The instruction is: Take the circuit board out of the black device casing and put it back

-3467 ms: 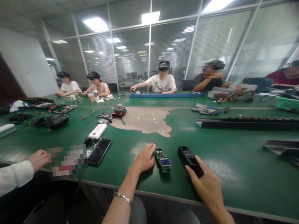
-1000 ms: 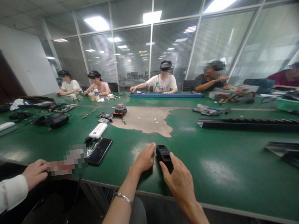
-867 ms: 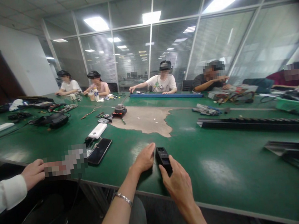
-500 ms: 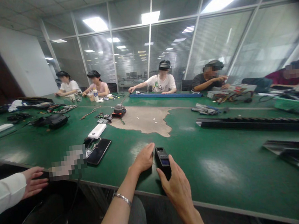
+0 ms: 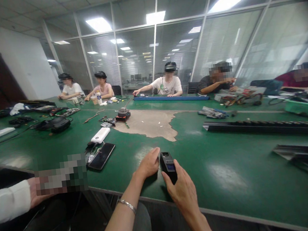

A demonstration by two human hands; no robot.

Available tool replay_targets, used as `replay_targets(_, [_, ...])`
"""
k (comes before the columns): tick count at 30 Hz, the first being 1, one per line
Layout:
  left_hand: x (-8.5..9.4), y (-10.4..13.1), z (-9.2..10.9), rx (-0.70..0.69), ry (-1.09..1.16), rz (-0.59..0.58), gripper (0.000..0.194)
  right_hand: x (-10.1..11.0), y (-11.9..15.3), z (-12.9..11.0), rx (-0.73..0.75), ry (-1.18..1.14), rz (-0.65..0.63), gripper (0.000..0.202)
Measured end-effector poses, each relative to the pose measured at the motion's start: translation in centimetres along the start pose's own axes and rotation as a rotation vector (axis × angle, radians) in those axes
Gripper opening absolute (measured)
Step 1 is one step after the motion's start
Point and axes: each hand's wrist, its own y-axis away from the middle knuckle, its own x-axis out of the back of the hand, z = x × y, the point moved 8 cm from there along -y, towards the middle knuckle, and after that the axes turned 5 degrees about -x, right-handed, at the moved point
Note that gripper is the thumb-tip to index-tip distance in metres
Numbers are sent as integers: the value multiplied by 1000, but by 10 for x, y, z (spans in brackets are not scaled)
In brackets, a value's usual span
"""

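A black handheld device with a small bluish screen and a few buttons (image 5: 166, 157) stands on the green table (image 5: 195, 188) near its front edge. My right hand (image 5: 182, 186) wraps round its lower end, thumb on the left side and fingers along the right. Just left of the device, my left hand (image 5: 148, 163) rests on the tabletop with its fingers curled in; nothing shows in it, though the palm side is hidden. A metal bracelet (image 5: 127, 205) circles my left wrist.
Left of my hands lie a dark phone (image 5: 102, 156) and a white power bank (image 5: 101, 135). A co-worker's sleeve (image 5: 8, 202) reaches in at the left. Long black rails (image 5: 255, 125) lie at the right. Several people sit across the table.
The co-worker's hand at the left has moved right and now meets the blurred-out item at the table edge, which has shifted left. My hands and the device stay as they were.
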Motion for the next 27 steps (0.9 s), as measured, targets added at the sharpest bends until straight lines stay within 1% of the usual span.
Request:
replay_targets(5, [-1, 1, -2, 3, 0, 3, 53, 1, -4, -2, -34, 27, -34, 61])
replay_targets(8, [0, 0, -1, -3, 12, 6, 53, 5, -9, -5, -48, 16, -32, 60])
replay_targets(11, [2, 0, 3, -13, 30, 2, 54, 15, -15, -10, -58, -29, -3, 60])
replay_targets(15, [3, 0, 4, 9, 34, -6, 57, 37, -28, -9, -91, -103, 66, 64])
replay_targets(17, [2, 0, 2, 18, 21, -14, 56, 48, -33, -2, -105, -108, 108, 64])
replay_targets(20, [0, 1, 0, 24, -2, -28, 56, 58, -35, 19, -136, -80, 157, 64])
replay_targets(24, [0, 2, 1, 16, -21, -39, 54, 54, -32, 52, -183, -38, 152, 65])
replay_targets(27, [0, 1, 3, 14, -38, -54, 54, 48, -28, 69, -216, -6, 139, 65])
